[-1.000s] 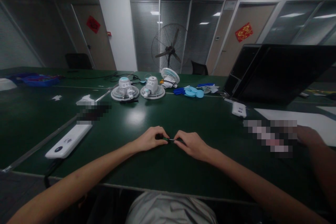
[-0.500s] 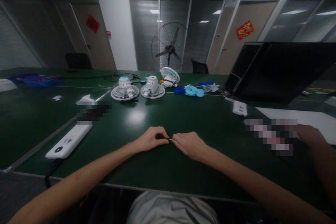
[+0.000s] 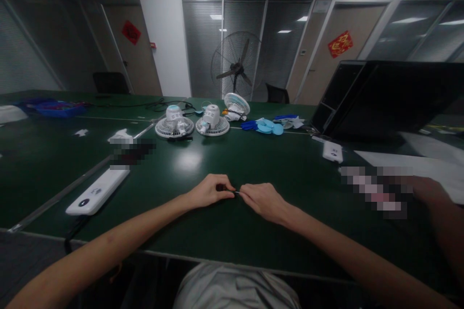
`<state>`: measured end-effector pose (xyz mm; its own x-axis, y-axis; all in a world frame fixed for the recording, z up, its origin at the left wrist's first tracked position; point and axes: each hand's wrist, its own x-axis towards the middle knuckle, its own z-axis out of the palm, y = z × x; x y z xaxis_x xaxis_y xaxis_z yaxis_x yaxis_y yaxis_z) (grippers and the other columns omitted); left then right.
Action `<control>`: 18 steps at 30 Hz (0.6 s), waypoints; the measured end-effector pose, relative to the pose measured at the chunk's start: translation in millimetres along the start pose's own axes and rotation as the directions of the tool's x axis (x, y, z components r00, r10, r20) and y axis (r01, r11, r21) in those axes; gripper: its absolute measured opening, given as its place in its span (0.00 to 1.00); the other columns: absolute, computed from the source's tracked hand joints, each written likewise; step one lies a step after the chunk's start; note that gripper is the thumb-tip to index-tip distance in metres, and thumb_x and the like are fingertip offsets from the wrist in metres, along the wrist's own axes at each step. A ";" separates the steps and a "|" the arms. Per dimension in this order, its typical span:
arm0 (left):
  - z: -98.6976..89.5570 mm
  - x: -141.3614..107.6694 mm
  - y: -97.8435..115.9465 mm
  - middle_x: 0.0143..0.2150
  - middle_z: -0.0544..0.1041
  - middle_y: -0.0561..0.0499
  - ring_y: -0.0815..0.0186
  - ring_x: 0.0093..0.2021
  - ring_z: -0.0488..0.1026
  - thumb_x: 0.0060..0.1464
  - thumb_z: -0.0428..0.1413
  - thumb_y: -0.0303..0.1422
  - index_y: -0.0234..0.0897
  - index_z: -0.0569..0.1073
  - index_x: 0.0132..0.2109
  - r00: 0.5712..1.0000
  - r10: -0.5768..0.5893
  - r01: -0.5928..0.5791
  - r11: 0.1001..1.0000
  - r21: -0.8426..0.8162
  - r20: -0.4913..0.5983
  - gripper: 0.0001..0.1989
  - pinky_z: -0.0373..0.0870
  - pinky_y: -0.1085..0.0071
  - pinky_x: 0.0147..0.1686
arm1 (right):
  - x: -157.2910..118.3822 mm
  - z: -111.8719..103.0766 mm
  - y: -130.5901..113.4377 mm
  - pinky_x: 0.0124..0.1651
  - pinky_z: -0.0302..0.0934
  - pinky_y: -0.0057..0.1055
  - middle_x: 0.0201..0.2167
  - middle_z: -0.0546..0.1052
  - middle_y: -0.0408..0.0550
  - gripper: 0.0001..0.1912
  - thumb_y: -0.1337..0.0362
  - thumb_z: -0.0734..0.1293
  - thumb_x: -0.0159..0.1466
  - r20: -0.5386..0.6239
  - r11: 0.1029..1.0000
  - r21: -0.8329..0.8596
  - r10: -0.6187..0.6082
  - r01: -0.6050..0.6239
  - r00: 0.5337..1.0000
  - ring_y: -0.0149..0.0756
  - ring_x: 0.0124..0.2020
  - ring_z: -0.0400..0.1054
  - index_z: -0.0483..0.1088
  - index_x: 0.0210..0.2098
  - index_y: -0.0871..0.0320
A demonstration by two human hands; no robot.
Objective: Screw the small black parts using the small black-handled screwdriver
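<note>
**Both hands pinched on a small dark tool near the desk's front edge**

Left hand (image 3: 210, 193) curled tight, fingers closed round the dark handle of a small screwdriver (image 3: 225, 189). Right hand (image 3: 263, 199) pressed close against it, fingertips nipped on the thin metal tip. Tool held low over the green desk (image 3: 232, 231), midway along the front edge. Further back, toward the middle: two white mini fans (image 3: 174, 125) lying face-down side by side, blue fan blades (image 3: 266, 127) just right of them. White power bank (image 3: 97, 192) near the left edge. Another person's hand (image 3: 427, 192) resting toward the right edge.
</note>
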<state>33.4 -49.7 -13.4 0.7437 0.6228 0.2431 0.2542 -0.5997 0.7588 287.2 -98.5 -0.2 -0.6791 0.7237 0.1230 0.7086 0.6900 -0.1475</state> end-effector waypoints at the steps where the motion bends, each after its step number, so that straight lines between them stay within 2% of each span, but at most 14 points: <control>1: -0.1 0.1 -0.1 0.42 0.78 0.47 0.64 0.40 0.73 0.64 0.62 0.41 0.35 0.81 0.44 1.000 0.000 0.000 1.000 0.005 -0.002 0.12 0.67 0.69 0.40 | 0.0 1.0 0.1 0.34 0.56 0.29 0.37 0.77 0.46 0.13 0.61 0.56 0.79 -0.003 1.000 0.006 0.014 -0.013 1.000 0.35 0.32 0.70 0.70 0.45 0.57; 5: -0.4 -0.2 1.2 0.41 0.77 0.48 0.65 0.38 0.72 0.63 0.62 0.41 0.35 0.81 0.45 1.000 -0.016 0.016 0.999 0.028 0.005 0.13 0.67 0.70 0.39 | -0.6 3.5 -0.3 0.35 0.56 0.29 0.37 0.77 0.46 0.13 0.62 0.56 0.79 -0.007 0.999 -0.008 0.048 -0.048 0.999 0.36 0.34 0.71 0.71 0.45 0.57; 11: 0.2 -0.7 4.6 0.43 0.76 0.49 0.66 0.38 0.72 0.64 0.62 0.40 0.36 0.80 0.46 0.999 -0.036 0.036 0.999 0.039 0.004 0.12 0.67 0.71 0.38 | -1.9 3.9 -0.2 0.34 0.55 0.29 0.39 0.78 0.48 0.13 0.61 0.56 0.79 0.002 0.998 -0.062 -0.027 0.027 1.000 0.37 0.35 0.72 0.71 0.46 0.58; 18: 0.1 -0.6 2.6 0.43 0.77 0.48 0.65 0.40 0.73 0.64 0.62 0.40 0.35 0.80 0.45 1.000 -0.024 0.024 1.000 -0.008 0.008 0.11 0.68 0.70 0.40 | -1.4 3.7 0.7 0.35 0.56 0.28 0.37 0.77 0.46 0.14 0.61 0.56 0.79 -0.015 1.000 0.028 -0.010 0.011 1.000 0.34 0.33 0.70 0.71 0.45 0.58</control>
<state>33.7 -51.7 -11.6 0.7420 0.6332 0.2203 0.2668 -0.5804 0.7694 287.9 -99.1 -4.1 -0.6834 0.7167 0.1392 0.6956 0.6971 -0.1740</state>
